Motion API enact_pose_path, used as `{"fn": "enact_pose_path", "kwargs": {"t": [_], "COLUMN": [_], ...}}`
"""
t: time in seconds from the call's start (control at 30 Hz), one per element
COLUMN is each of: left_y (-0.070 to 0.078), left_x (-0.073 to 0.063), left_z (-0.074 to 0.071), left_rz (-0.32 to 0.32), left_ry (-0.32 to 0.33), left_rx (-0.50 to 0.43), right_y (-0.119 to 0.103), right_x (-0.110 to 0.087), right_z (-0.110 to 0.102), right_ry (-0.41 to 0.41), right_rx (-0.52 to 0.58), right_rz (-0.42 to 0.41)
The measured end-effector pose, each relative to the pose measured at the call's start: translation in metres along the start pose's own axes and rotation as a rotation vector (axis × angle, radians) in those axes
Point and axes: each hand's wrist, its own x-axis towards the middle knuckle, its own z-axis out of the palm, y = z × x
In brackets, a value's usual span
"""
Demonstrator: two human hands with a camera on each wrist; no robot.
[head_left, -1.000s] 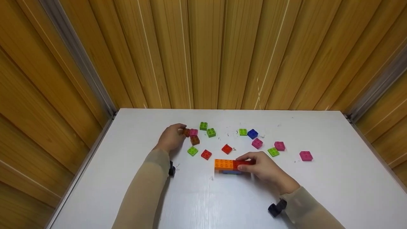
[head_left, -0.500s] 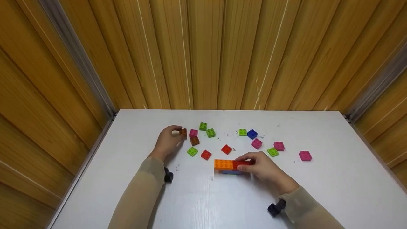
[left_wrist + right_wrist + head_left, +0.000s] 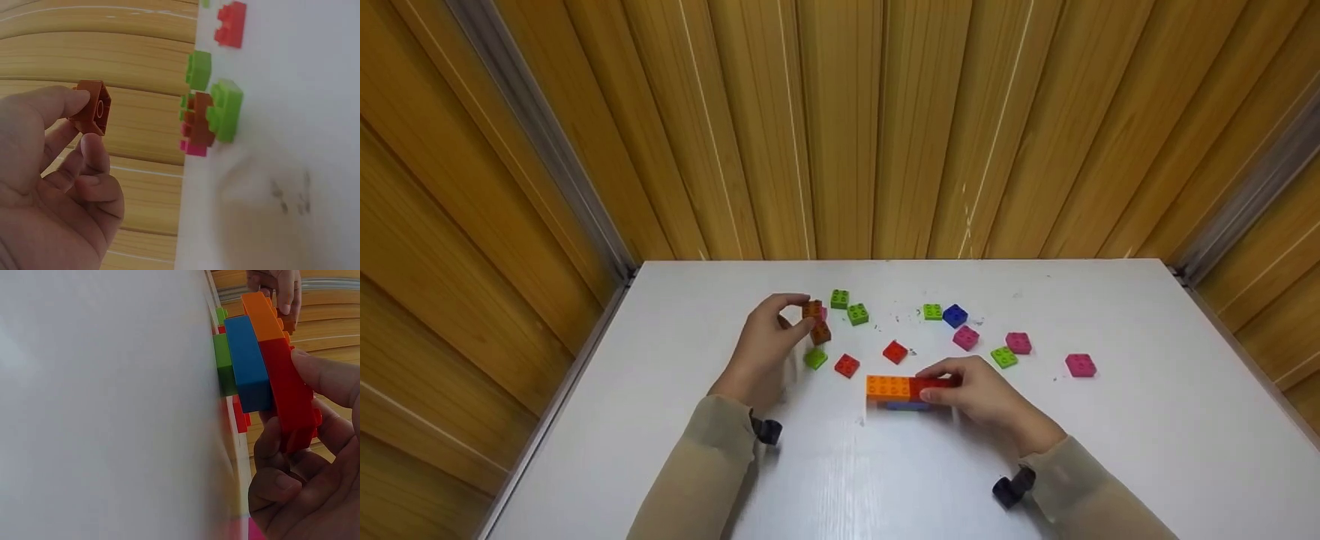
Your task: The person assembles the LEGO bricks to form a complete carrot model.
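Between thumb and fingers my left hand (image 3: 761, 345) pinches a small brown toy brick (image 3: 89, 107), lifted off the table. In the left wrist view its hollow underside faces right. In the head view this brick overlaps a pink brick (image 3: 823, 313), with another brown brick (image 3: 820, 334) just below. My right hand (image 3: 990, 401) grips the red brick (image 3: 288, 385) of a built piece. An orange brick (image 3: 888, 387) sits end to end with the red one, and a blue brick (image 3: 247, 363) joins them underneath. Below the blue, a green brick (image 3: 225, 363) shows.
Loose bricks lie across the white table (image 3: 840, 480): green ones (image 3: 858, 313), red ones (image 3: 847, 365), a blue brick (image 3: 955, 315) and pink ones (image 3: 1081, 365) farther right. A wood-patterned wall (image 3: 840, 135) stands behind the table's far edge.
The left hand drew the brown brick left, away from the pink brick, then raised it and came back right, over the pink one. The right hand and its built piece stayed in place.
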Motion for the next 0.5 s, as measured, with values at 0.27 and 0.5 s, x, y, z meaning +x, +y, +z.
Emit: {"fn": "enact_pose_path", "kwargs": {"t": [0.27,0.5], "left_y": [0.03,0.046], "left_x": [-0.025,-0.045], "left_z": [0.007,0.009], "left_rz": [0.163,0.229], "left_ry": [0.001,-0.021], "left_rx": [0.022,0.044], "right_y": [0.002,0.004], "right_x": [0.003,0.003], "right_z": [-0.004,-0.007], "right_ry": [-0.017,-0.026], "right_rx": [-0.011,-0.018], "right_rz": [-0.032,-0.013]}}
